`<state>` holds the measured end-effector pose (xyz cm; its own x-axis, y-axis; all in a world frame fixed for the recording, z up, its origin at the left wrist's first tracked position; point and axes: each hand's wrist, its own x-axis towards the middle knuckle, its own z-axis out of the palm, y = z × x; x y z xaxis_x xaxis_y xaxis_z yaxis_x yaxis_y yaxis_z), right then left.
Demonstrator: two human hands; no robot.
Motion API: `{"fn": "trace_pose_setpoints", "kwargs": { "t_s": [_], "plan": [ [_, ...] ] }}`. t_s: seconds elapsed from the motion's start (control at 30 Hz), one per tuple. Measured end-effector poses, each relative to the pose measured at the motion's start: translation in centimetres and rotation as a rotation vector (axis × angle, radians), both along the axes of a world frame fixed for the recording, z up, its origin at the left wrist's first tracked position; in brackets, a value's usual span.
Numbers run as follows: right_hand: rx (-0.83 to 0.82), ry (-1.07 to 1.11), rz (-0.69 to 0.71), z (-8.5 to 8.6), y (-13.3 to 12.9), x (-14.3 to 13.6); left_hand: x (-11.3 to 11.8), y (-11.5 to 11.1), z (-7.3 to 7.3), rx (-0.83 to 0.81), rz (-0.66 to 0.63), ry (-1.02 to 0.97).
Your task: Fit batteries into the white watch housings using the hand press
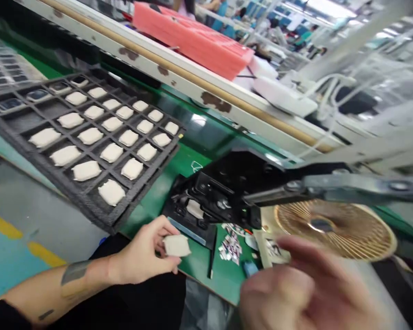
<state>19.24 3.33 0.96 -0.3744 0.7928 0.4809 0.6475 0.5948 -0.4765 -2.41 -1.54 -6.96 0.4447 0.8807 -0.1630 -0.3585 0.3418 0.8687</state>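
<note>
My left hand (pixel 146 252) is closed on a cream rounded-square piece (pixel 177 245), pinched by its edge between thumb and fingers. Just beyond it stands a black press-like fixture (pixel 220 188) with a metal lever, and a similar pale piece (pixel 194 209) sits in its bed. My right hand (pixel 306 288) is raised close to the camera at the lower right, smeared by motion; whether its fingers hold anything cannot be made out. To the left, a dark grey compartment tray (pixel 99 215) carries many like cream pieces, one per cell, and several dark-faced ones at its far left.
Small printed scraps (pixel 231 247) and a blue block (pixel 250 268) lie on the green bench (pixel 223 286). A gold fan guard (pixel 337 229) stands on the right. Behind runs a white conveyor rail (pixel 179 82) with pink foam (pixel 192 39) on it. Other people are in the background.
</note>
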Motion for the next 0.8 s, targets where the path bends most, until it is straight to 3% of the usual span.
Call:
{"fn": "trace_pose_setpoints", "kwargs": {
  "t_s": [0.13, 0.3, 0.43, 0.57, 0.67, 0.8],
  "plan": [
    [-0.034, -0.048, -0.094, -3.6, -1.3, -1.4, -1.6, 0.1, 0.1, 0.175, 0.019, 0.172],
    [-0.124, -0.146, -0.318, -7.5, -1.6, -2.2, -1.8, 1.4, 0.5, 0.796, 0.152, 0.612],
    [-0.141, -0.074, -0.39, -7.8, -1.9, -2.3, -1.8, 1.8, 0.4, 0.998, 0.229, 0.811],
    [-0.123, 0.14, -0.425, -7.6, -5.5, -2.6, -0.7, 2.9, 0.4, 1.166, 0.278, 1.069],
    [-0.07, 0.267, -0.485, -7.8, -9.3, -2.2, 1.7, 4.5, 1.2, 1.249, 0.167, 1.333],
    [-0.003, 0.226, -0.553, -7.8, -12.1, -0.1, 5.0, 6.5, 2.5, 1.148, -0.097, 1.539]
  ]
}}
